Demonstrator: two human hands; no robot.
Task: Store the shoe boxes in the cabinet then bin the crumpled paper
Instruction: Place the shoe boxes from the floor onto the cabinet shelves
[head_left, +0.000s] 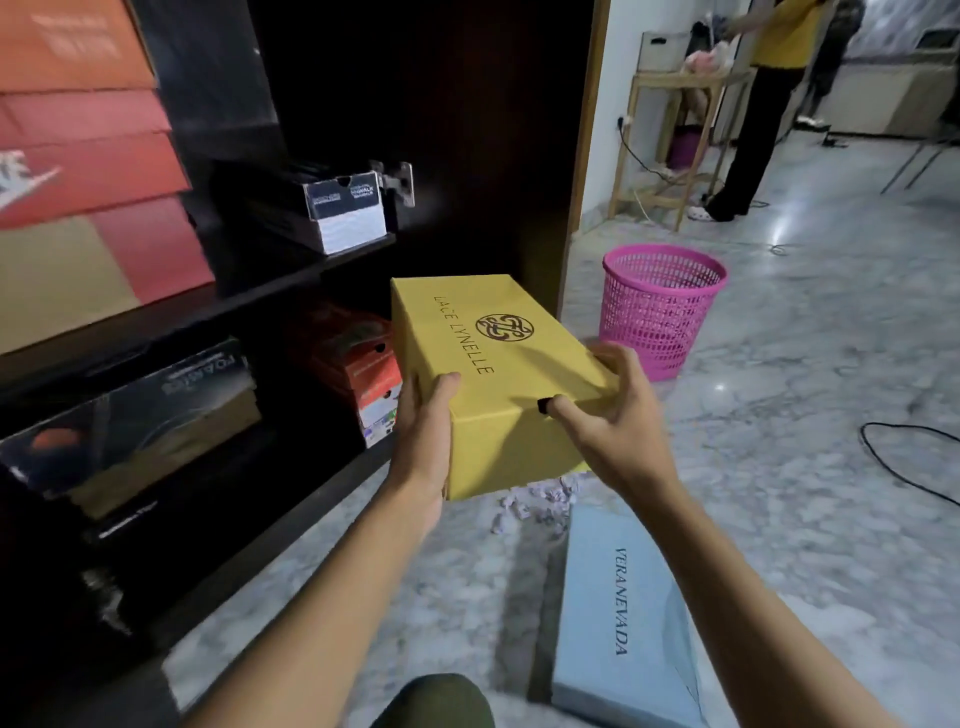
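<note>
I hold a yellow shoe box (498, 364) marked LACE LYNELLE in the air in front of the dark cabinet (291, 280). My left hand (423, 415) grips its near left corner. My right hand (608, 410) grips its near right end, one finger at the box's hole. Crumpled paper (535, 501) lies on the floor just below the box, partly hidden by it. A light blue shoe box (618, 623) marked VERANEVADA lies on the floor under my right forearm. A pink mesh bin (662, 306) stands on the floor to the right of the yellow box.
The cabinet shelves hold orange-red boxes (88, 171), a black and white box (343, 208), a dark box (135, 421) and an orange box (363, 364). A black cable (893, 462) lies on the marble floor at right. A person (763, 104) stands by a wooden table (670, 135) at the back.
</note>
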